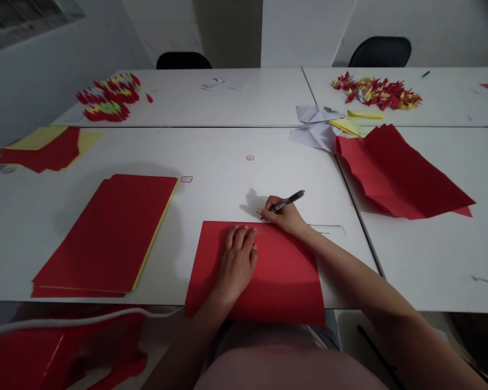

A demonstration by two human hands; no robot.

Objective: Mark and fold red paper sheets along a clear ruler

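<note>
While the right hand pinches a black pen with its tip down at the sheet's 12 o'clock edge, the work appears to be ruling a line along a clear ruler that sticks out toward 3 o'clock. The left hand lies flat and open, gripping nothing, its palm on the red sheet and its fingertips seemingly at the ruler. A clean stroke would need that hand to press firmly while the pen stays tight to the ruler's edge. The sheet is smooth, unfolded and matte, and overhangs the white table at 6 o'clock. A stack of red sheets sits at 9 o'clock, and loose red sheets lie at 2 o'clock.
</note>
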